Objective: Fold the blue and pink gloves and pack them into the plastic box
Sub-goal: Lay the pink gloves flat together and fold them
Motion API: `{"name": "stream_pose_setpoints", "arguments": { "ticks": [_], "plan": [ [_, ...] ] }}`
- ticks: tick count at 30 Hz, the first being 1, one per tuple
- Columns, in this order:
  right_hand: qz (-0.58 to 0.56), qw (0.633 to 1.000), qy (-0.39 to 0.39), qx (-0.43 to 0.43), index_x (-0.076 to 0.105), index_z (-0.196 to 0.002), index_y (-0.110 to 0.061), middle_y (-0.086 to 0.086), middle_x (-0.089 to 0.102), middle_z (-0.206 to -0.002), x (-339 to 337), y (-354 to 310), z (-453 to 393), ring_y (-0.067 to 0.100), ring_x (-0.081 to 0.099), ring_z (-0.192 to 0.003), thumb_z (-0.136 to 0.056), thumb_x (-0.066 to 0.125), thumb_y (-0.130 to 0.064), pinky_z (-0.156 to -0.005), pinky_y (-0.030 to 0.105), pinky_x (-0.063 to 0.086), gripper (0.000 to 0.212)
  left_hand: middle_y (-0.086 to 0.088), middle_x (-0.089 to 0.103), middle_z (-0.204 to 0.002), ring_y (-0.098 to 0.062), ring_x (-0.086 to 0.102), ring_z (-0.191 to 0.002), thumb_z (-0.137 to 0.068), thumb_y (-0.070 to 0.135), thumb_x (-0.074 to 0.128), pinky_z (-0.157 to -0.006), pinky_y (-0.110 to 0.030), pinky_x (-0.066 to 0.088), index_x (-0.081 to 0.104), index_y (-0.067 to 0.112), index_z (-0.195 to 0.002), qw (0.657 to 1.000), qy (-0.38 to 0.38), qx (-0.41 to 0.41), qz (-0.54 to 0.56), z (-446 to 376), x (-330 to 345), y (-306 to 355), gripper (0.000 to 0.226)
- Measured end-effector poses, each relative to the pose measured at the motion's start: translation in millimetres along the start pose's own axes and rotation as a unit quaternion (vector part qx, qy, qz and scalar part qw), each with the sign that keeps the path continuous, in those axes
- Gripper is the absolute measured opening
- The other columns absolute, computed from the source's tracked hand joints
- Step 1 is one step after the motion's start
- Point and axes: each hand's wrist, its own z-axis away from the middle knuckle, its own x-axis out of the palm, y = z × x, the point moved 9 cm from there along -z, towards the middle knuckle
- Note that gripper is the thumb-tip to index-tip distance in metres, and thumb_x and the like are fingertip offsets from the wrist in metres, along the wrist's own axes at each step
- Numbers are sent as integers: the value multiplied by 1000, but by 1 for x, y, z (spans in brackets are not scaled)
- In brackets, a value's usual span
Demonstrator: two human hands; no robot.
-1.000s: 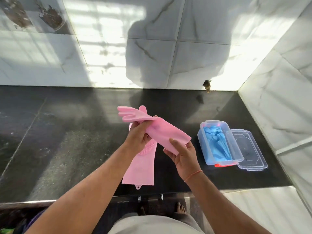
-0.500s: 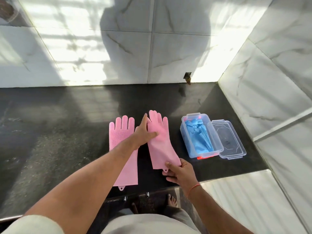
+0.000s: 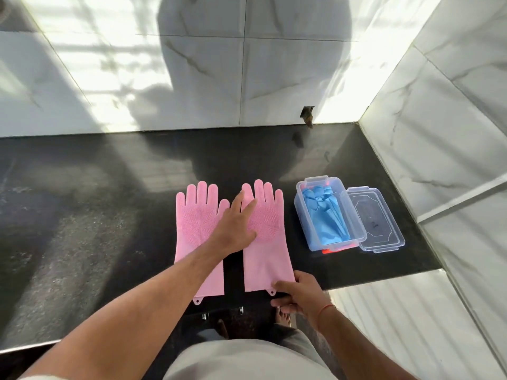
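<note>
A: Where's the free room?
B: Dark surface (image 3: 82, 215) lies bare toward 9 o'clock; walls close 12 and 3.
A: The gloves?
B: Both pink gloves lie flat, long axes toward 12 o'clock. Left hand (image 3: 236, 229) presses the right pink glove (image 3: 264, 242), fingers spread; right hand (image 3: 297, 292) pinches its cuff at the near edge. The left pink glove (image 3: 196, 229) lies beside it. Blue gloves (image 3: 326, 218) fill the plastic box (image 3: 301, 215) at 3 o'clock.

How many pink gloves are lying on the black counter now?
2. The left pink glove lies flat beside the right pink glove, which both hands touch. None seems hidden.
</note>
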Motion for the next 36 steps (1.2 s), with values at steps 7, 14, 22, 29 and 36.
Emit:
{"name": "stream_pose_setpoints", "arguments": {
  "ticks": [7,14,22,29,36],
  "plan": [
    [183,979,83,-43,70,-102,-22,-3,84,-77,-18,-18,-3,24,81,-60,-93,79,-51,-56,34,67,32,3,6,-184,-31,9,-170,-106,49,55,-134,-61,22,23,32,-172,991,59,28,-119,31,-6,-31,75],
    [287,935,178,-109,65,-92,-27,-10,74,-85,-26,-53,-19,15,78,-64,-94,75,-52,-55,30,67,27,13,-22,-181,-20,-16,-170,-111,51,25,-136,-56,-5,-16,38,-172,989,46,-23,-138,58,8,-92,75],
    [284,938,169,-107,65,-110,-25,-12,66,-95,-23,-50,-24,11,67,-81,-101,74,-35,-49,17,58,16,9,-27,-180,-22,-22,-168,-113,48,18,-132,-57,-14,-17,32,-173,987,69,-52,-136,56,20,-80,71],
    [282,938,173,-106,65,-110,-27,-10,68,-99,-25,-48,-27,13,69,-85,-101,73,-35,-56,21,63,15,9,-27,-179,-23,-21,-168,-113,47,21,-135,-60,-9,-20,33,-171,988,86,-60,-114,54,25,-74,72],
    [277,938,174,-112,66,-110,-28,-12,68,-97,-23,-51,-33,13,68,-84,-101,72,-32,-65,31,69,12,8,-28,-180,-23,-27,-166,-113,48,18,-135,-60,-9,-18,32,-172,989,63,-63,-119,52,29,-77,71]
  ]
}}
